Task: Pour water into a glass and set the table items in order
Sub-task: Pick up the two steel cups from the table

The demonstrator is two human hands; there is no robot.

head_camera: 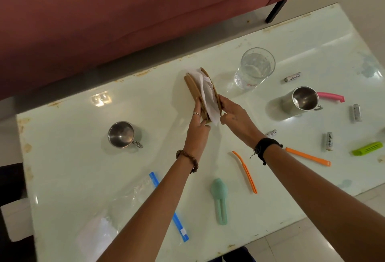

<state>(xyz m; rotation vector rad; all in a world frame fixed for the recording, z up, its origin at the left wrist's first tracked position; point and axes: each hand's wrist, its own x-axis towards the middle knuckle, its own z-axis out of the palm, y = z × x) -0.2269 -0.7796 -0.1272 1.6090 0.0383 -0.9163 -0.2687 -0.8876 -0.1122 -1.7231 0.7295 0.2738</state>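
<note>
A wooden napkin holder (pixel 192 89) with white napkins (pixel 206 90) stands at the middle of the pale glass table (pixel 83 157). My left hand (pixel 198 126) grips its near left panel, and my right hand (pixel 235 113) holds the near right panel, with the napkins' corner between the hands. A clear glass (pixel 255 68) with water in it stands to the right behind the holder. One steel mug (pixel 302 100) is at the right, another steel mug (pixel 123 134) at the left.
Several batteries (pixel 292 77) lie scattered at the right, with a pink clip (pixel 331 96), a green clip (pixel 367 148) and orange clips (pixel 245 171). A teal spoon (pixel 219 199) and a zip bag with a blue seal (pixel 166 205) lie near me. A red sofa (pixel 125 11) stands behind.
</note>
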